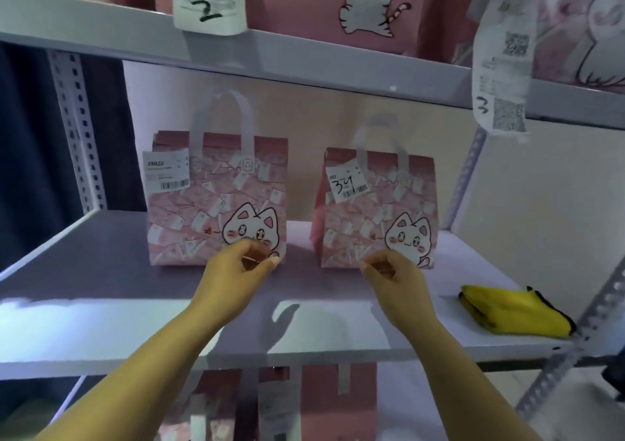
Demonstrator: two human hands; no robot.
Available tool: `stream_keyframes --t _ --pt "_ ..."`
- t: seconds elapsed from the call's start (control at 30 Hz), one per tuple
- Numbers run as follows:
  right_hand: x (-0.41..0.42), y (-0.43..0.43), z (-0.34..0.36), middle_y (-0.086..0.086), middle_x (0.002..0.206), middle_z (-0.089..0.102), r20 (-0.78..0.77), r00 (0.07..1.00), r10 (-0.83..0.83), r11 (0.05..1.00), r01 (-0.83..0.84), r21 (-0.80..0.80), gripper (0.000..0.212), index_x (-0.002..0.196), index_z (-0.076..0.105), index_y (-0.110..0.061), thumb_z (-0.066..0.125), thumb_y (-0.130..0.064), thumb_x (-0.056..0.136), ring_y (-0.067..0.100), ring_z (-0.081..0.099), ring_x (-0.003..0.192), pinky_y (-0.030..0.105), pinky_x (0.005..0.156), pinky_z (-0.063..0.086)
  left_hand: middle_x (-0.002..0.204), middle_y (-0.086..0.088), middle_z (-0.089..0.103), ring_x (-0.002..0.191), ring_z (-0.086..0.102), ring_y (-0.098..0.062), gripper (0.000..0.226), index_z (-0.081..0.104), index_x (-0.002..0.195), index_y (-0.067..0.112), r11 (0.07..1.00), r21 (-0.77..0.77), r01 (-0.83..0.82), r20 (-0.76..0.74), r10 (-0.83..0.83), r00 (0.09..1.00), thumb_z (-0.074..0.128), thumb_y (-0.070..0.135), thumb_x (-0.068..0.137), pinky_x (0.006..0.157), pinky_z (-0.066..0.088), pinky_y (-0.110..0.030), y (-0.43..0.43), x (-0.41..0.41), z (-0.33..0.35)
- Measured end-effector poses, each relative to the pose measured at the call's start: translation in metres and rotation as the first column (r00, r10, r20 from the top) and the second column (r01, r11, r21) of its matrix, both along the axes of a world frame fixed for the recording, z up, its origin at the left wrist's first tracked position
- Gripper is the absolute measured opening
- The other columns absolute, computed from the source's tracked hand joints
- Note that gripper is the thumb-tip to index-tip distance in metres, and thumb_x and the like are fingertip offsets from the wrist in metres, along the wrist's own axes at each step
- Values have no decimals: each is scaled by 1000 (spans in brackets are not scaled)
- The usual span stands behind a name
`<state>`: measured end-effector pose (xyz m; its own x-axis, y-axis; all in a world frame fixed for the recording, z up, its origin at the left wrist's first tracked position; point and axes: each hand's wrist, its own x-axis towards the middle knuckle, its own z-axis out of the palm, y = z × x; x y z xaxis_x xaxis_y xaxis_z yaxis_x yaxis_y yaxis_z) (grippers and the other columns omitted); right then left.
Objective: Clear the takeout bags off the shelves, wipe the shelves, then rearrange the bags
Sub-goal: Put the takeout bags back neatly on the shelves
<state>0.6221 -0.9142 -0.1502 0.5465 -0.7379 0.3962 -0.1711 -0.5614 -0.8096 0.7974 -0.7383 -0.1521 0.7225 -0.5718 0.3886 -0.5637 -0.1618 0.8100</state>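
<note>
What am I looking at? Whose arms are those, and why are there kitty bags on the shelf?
There is no machine here. A person wears a camera on their head, so you see their own two arms reaching forward. This one picture looks down at a white middle shelf. Two pink takeout bags with cartoon cats stand on it: the left bag and the right bag, each with a paper label. The left hand and right hand are near the bags' bottoms, fingers curled, holding nothing that I can see. A folded yellow cloth for wiping lies at the right. More bags sit on the shelves above and below.
</note>
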Motion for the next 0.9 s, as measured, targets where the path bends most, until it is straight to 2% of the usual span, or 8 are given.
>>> stream_keyframes --t 0.17,0.27,0.33,0.43,0.57,0.67,0.77,0.9 --pt "30 -11 -3 -17 79 65 -53 990 132 990 -134 -48 11 82 62 -29 61 -19 85 -7 57 75 5 58 39 89 15 65 79 60 5 13 64 93 27 991 -28 -134 15 135 991 69 30 81 59 41 -11 -3 15 -4" --pt "51 -8 -6 -13 80 66 -68 973 222 972 -226 -66 7 84 64 -25 62 -18 85 -4 58 74 4 59 38 88 18 66 77 59 9 9 64 88 31 976 -41 -214 9 215 977 69 30 81 58 39 -7 10 26 -6" --pt "62 -2 -7 -14 78 65 -64 962 267 959 -271 -77 12 80 61 -30 62 -19 86 -3 57 70 4 57 38 86 21 65 78 59 9 11 62 85 36 965 -35 -260 23 261 965 67 27 81 59 39 -7 20 31 -8" --pt "78 6 -8 -13 75 65 -41 952 303 951 -305 -49 18 78 58 -33 62 -17 85 1 58 70 8 57 41 89 16 66 81 58 6 12 62 88 35 942 -33 -334 12 335 942 66 25 80 61 41 -13 35 41 -13" --pt "104 18 -13 -11 87 64 37 956 292 956 -293 17 25 84 55 -34 64 -11 84 10 61 84 7 65 43 98 7 64 83 60 -6 21 60 99 26 922 -45 -384 44 385 922 69 26 80 64 40 -13 51 64 -14" --pt "126 24 -15 -3 111 57 6 981 192 981 -192 19 28 106 53 -30 67 -20 83 16 57 97 22 77 48 110 -6 58 94 57 -20 40 56 115 15 898 -38 -439 61 440 896 72 24 79 77 45 -28 62 87 -11" --pt "149 26 -14 9 134 44 -50 996 81 995 -83 -46 56 131 42 -17 69 -25 83 26 49 117 40 93 46 124 -17 47 113 49 -33 53 49 125 7 888 17 -460 51 459 887 73 20 79 97 42 -46 71 110 -8" --pt "169 30 -10 8 140 41 -144 988 48 998 -52 -22 76 144 25 -17 68 -31 83 25 45 121 27 86 37 142 -17 39 129 38 -33 71 31 141 3 910 147 -388 -17 395 919 68 22 83 107 32 -44 73 134 -5"
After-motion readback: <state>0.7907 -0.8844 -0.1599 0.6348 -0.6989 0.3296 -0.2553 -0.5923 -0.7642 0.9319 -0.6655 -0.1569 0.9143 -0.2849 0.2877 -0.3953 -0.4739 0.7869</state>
